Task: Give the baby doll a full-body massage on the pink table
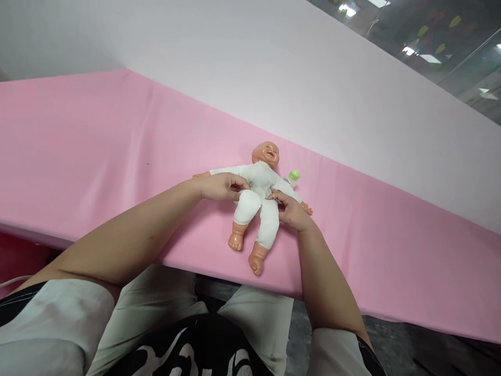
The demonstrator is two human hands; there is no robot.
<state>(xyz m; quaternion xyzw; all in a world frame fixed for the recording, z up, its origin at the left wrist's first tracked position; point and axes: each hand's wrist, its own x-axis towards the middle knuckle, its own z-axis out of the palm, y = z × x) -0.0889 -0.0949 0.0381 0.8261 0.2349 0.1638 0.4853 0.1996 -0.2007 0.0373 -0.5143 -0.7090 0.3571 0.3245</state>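
Note:
A baby doll [261, 180] with a white cloth body and plastic head, hands and feet lies face up on the pink-covered table. Its head points away from me and its feet towards the near edge. My left hand [223, 186] grips the doll's side at the waist, thumb and fingers closed on the cloth. On the opposite side of the waist, my right hand [288, 209] pinches the cloth near the hip. Parts of my fingertips are hidden against the body. Beside the doll's shoulder, a small bottle with a green cap [293, 176] lies partly behind its arm.
Pink cover [188, 125] spreads over the long table, with creases at the left. Behind the table rises a pale wall [235, 68], topped by glass panes [426, 47] at the upper right. My legs are close below the near edge.

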